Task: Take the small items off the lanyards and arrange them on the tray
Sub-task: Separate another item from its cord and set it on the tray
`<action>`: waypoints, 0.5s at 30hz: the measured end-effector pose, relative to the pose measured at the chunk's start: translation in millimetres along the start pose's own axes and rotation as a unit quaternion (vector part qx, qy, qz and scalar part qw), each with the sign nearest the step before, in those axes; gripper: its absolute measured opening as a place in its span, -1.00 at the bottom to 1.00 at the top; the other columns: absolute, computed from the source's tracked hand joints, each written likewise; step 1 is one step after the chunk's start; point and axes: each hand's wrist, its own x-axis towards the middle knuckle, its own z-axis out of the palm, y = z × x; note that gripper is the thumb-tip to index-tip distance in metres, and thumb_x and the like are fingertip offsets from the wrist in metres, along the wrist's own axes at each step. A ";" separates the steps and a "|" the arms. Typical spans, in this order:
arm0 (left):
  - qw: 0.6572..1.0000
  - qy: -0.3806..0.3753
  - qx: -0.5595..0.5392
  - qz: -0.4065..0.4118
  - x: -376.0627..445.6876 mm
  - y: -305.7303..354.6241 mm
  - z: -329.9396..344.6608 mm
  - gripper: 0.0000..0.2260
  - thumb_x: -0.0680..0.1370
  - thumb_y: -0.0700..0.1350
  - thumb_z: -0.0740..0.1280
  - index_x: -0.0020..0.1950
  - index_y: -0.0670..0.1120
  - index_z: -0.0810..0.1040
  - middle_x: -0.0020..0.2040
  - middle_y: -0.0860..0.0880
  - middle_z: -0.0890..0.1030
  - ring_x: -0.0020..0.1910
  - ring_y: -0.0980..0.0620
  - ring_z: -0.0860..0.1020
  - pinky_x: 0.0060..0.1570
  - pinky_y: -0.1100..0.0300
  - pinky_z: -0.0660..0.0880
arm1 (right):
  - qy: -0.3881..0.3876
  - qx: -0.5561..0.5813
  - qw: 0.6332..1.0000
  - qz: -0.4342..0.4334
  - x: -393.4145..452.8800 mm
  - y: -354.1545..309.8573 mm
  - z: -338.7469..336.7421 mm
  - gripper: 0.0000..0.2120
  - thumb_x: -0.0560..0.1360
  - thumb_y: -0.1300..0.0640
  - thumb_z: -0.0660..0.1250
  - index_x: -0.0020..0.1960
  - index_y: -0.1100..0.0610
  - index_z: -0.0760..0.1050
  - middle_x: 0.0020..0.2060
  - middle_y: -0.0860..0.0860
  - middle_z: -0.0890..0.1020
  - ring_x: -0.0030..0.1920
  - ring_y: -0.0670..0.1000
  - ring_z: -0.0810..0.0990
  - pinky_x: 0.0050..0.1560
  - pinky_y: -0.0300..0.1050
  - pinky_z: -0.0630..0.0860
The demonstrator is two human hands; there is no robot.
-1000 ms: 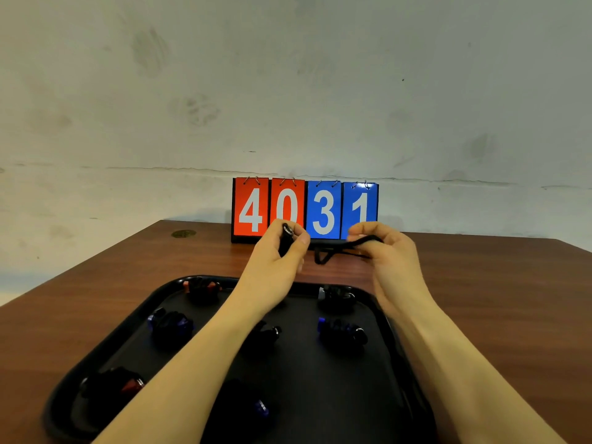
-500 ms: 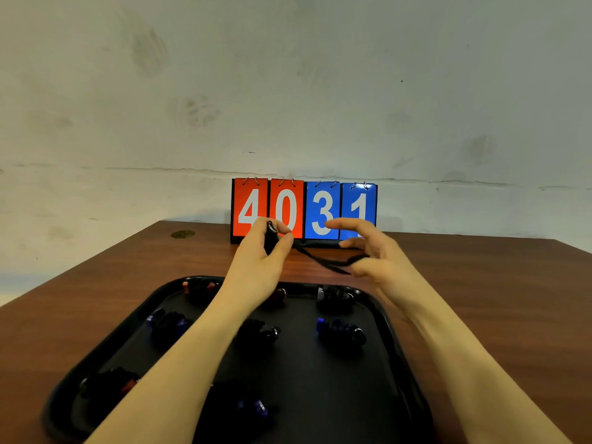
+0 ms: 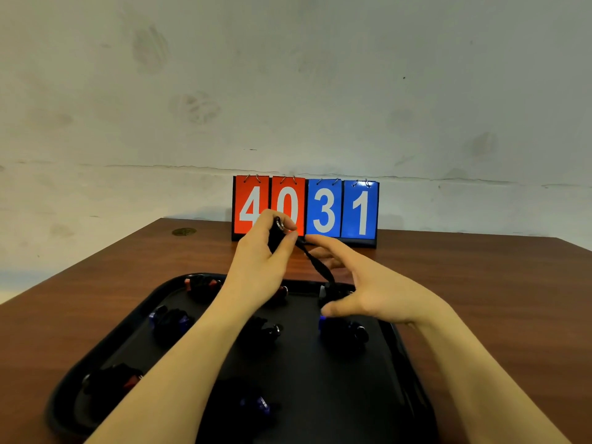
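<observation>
My left hand pinches a small black item with a metal ring, held up above the far edge of the black tray. A black lanyard strap hangs slack from that item down toward the tray's far right. My right hand is beside the strap with fingers spread and straight, holding nothing. Several small dark items with blue or red parts lie on the tray, among them one below my right hand and one at the left.
A flip scoreboard reading 4031 stands at the table's far edge, right behind my hands. The brown wooden table extends to both sides of the tray. A small round metal plate sits at the far left.
My right hand has let go of the lanyard strap and opened, dropping lower toward the tray. The strap now hangs slack from the item in my left hand, which shifted slightly left.
</observation>
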 end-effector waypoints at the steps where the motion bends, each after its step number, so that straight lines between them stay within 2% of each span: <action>1: 1.000 -0.004 -0.003 0.004 -0.3 0.1 -0.1 -0.90 0.57 -0.18 0.25 -0.05 0.02 0.41 -0.06 0.15 0.50 -0.03 0.40 0.46 -0.12 0.64 0.33 | 0.002 0.030 1.000 0.000 0.1 -0.9 0.8 -0.14 0.35 0.17 0.49 0.41 -0.24 0.06 0.21 -0.27 0.33 0.21 -0.33 0.32 0.08 -0.48 0.36; 3: 1.000 -0.020 -0.015 0.008 -1.1 0.8 0.5 -0.88 0.56 -0.19 0.26 -0.07 0.04 0.41 -0.06 0.14 0.52 -0.04 0.46 0.45 -0.11 0.62 0.35 | 0.027 0.108 0.994 -0.001 2.8 -1.2 4.7 -0.23 0.33 0.06 0.47 0.39 -0.22 0.13 0.21 -0.23 0.42 0.21 -0.33 0.37 0.16 -0.44 0.30; 5: 0.999 -0.034 -0.024 0.005 -1.7 1.6 1.9 -0.92 0.56 -0.20 0.26 -0.05 -0.02 0.43 -0.05 0.14 0.52 -0.01 0.41 0.47 -0.13 0.61 0.36 | 0.085 0.136 0.987 -0.010 7.1 0.0 11.0 -0.49 0.43 0.05 0.38 0.33 -0.13 0.29 0.04 -0.16 0.58 0.07 -0.27 0.52 0.19 -0.31 0.40; 7: 0.999 -0.035 -0.026 0.004 -2.1 1.8 2.8 -0.95 0.56 -0.20 0.25 -0.02 -0.06 0.43 -0.05 0.13 0.51 0.01 0.31 0.48 -0.14 0.62 0.36 | 0.160 0.119 0.980 -0.008 11.0 0.3 17.3 -0.76 0.53 0.07 0.26 0.19 -0.07 0.44 -0.19 -0.08 0.59 -0.19 -0.22 0.57 0.00 -0.28 0.51; 9: 0.998 -0.038 -0.044 -0.007 -2.0 3.2 2.7 -0.94 0.56 -0.19 0.25 -0.01 -0.05 0.42 -0.06 0.12 0.50 0.01 0.27 0.47 -0.17 0.61 0.37 | 0.204 0.124 0.971 -0.002 13.8 1.2 21.3 -0.85 0.57 0.09 0.19 0.02 -0.09 0.51 -0.30 -0.13 0.55 -0.31 -0.23 0.50 -0.18 -0.34 0.49; 12: 0.991 -0.085 -0.097 -0.042 -1.7 6.9 1.9 -0.81 0.56 -0.30 0.18 0.07 -0.02 0.40 -0.09 0.08 0.47 -0.04 0.15 0.47 -0.20 0.54 0.42 | 0.234 0.114 0.965 -0.018 16.5 5.5 21.1 -0.85 0.55 0.10 0.22 -0.09 -0.05 0.56 -0.37 -0.27 0.56 -0.30 -0.30 0.49 -0.17 -0.34 0.40; 13: 0.987 -0.104 -0.110 -0.056 -1.4 7.1 1.7 -0.74 0.55 -0.33 0.14 0.10 0.00 0.38 -0.06 0.04 0.45 -0.03 0.13 0.44 -0.16 0.47 0.44 | 0.250 0.103 0.962 -0.024 17.1 7.1 20.6 -0.87 0.54 0.09 0.25 -0.10 -0.02 0.57 -0.33 -0.25 0.58 -0.24 -0.30 0.51 -0.14 -0.33 0.40; 15: 0.985 -0.118 -0.099 -0.075 -0.1 6.7 1.6 -0.66 0.55 -0.32 0.11 0.19 0.07 0.33 0.09 -0.04 0.41 0.10 0.06 0.40 0.07 0.24 0.45 | 0.273 0.075 0.958 -0.032 18.2 9.3 20.9 -0.90 0.53 0.10 0.28 -0.07 -0.02 0.57 -0.23 -0.19 0.60 -0.10 -0.27 0.52 -0.07 -0.35 0.44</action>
